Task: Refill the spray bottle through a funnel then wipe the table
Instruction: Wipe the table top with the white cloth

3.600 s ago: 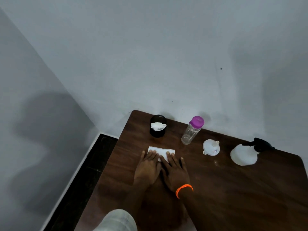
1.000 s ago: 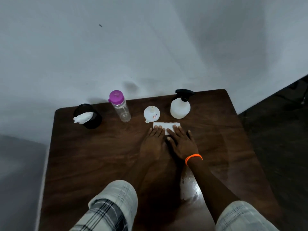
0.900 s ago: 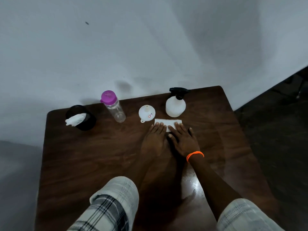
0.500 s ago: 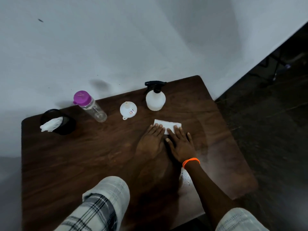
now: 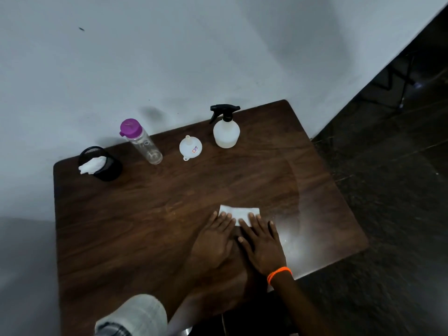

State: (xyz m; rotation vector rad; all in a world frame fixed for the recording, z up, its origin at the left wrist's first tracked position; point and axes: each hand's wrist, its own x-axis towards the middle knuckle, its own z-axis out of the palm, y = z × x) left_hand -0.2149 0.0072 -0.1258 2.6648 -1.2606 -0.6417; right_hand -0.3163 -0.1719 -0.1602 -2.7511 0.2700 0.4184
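Now two hands, left point(image 5: 214, 241) and right point(image 5: 263, 246), press flat with straight fingers on one white cloth point(image 5: 242, 212).

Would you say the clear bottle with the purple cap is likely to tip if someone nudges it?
Probably yes. The clear bottle is tall and narrow, so its footing is small. It looks nearly empty, so likely light and easy to knock over. Its round body would likely roll across the table.

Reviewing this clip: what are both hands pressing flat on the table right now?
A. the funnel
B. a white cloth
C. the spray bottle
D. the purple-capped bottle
B: the left hand and right hand lie with straight fingers on the white cloth.
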